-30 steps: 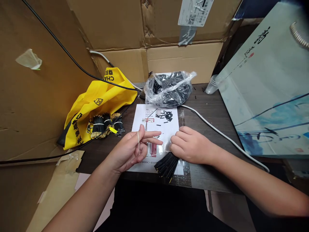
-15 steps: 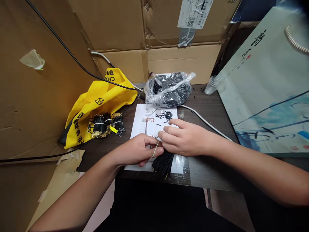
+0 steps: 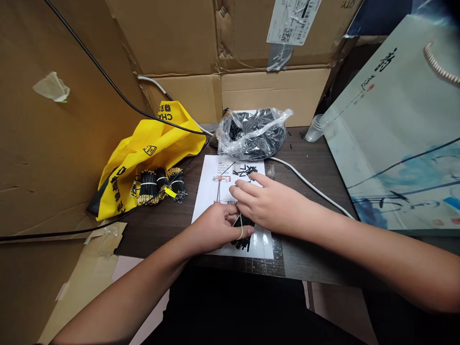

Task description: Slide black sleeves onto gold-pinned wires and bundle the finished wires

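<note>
The left hand (image 3: 215, 227) is closed around a bundle of slender black wires (image 3: 242, 245), its thumb laid across their near side. A thin, pale elastic band (image 3: 242, 225) is looped at this thumb. The right hand (image 3: 260, 201) is curved, palm down, over the bundle's far end; its grip is hidden and cannot be told. The bundle is located above the smooth white printed sheet (image 3: 208, 187) on the dark wood-grain tabletop (image 3: 309, 254). Short, rod-shaped black pieces (image 3: 239, 172) lie loose beyond, near a crinkled, transparent plastic bag (image 3: 251, 136)
</note>
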Motion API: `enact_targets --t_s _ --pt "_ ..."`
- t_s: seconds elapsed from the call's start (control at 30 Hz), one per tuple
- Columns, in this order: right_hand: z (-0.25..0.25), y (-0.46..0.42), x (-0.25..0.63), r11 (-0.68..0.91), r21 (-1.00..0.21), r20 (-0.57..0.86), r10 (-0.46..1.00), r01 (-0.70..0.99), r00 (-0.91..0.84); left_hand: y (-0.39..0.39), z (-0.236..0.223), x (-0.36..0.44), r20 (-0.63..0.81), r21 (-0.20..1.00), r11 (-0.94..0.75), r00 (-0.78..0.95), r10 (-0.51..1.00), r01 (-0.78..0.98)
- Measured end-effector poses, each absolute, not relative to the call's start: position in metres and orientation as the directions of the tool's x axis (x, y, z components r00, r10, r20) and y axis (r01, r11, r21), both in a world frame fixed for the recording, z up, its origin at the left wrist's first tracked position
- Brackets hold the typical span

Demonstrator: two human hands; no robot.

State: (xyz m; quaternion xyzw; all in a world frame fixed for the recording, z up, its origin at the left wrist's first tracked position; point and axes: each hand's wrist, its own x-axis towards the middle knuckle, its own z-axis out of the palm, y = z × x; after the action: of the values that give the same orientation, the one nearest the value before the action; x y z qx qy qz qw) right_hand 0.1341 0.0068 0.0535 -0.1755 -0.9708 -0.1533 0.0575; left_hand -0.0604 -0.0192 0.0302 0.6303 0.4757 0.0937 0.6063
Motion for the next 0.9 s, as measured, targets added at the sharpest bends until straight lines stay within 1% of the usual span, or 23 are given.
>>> enact_targets --t_s 0.2,0.3,0.43,0.5,0.57,0.63,0.7,0.73,0.77,0.8,0.83,0.87,0.9 --pt "0.048 0.0 0.131 0.872 0.238 0.123 0.41 0.428 -0.904 -0.022 0.024 -0.056 -0.449 0.857 0.174 0.538 0.713 0.485" --pt "0.045 -0.003 0.126 0.846 0.242 0.089 0.468 0.475 -0.879 -0.022 0.021 -0.053 -0.454 0.86 0.179 0.558 0.695 0.477" --pt "0.045 -0.002 0.12 0.853 0.23 0.044 0.472 0.468 -0.881 -0.023 0.018 -0.049 -0.464 0.876 0.263 0.559 0.687 0.405" --pt "0.049 0.001 0.121 0.856 0.192 0.038 0.482 0.48 -0.875 -0.025 0.015 -0.048 -0.483 0.868 0.312 0.518 0.706 0.386" --pt "0.057 0.006 0.128 0.848 0.118 0.041 0.516 0.517 -0.855 -0.028 0.014 -0.047 -0.503 0.862 0.37 0.5 0.705 0.346" --pt "0.065 0.009 0.14 0.825 -0.016 0.066 0.565 0.565 -0.822 -0.031 0.015 -0.046 -0.501 0.863 0.442 0.524 0.689 0.244" --pt "0.069 0.008 0.153 0.764 -0.223 0.109 0.637 0.605 -0.763 -0.034 0.018 -0.044 -0.483 0.857 0.501 0.521 0.703 0.118" --pt "0.068 0.006 0.159 0.697 -0.351 0.117 0.695 0.625 -0.709 -0.035 0.02 -0.043 -0.48 0.853 0.517 0.493 0.726 0.069" --pt "0.065 0.002 0.162 0.591 -0.49 0.107 0.771 0.641 -0.628 -0.036 0.022 -0.042 -0.479 0.851 0.524 0.452 0.752 0.03" --pt "0.06 -0.004 0.163 0.449 -0.631 0.077 0.848 0.633 -0.524 -0.037 0.023 -0.04 -0.477 0.852 0.524 0.412 0.776 -0.001" --pt "0.054 -0.011 0.162 0.28 -0.761 0.013 0.908 0.585 -0.419 -0.037 0.025 -0.039 -0.47 0.855 0.517 0.382 0.796 -0.026" --pt "0.047 -0.018 0.159 0.119 -0.865 -0.06 0.94 0.487 -0.336 -0.037 0.025 -0.037 -0.454 0.863 0.503 0.364 0.813 -0.049" --pt "0.04 -0.025 0.154 -0.007 -0.93 -0.126 0.945 0.367 -0.301 -0.037 0.025 -0.036 -0.425 0.874 0.48 0.355 0.833 -0.078"
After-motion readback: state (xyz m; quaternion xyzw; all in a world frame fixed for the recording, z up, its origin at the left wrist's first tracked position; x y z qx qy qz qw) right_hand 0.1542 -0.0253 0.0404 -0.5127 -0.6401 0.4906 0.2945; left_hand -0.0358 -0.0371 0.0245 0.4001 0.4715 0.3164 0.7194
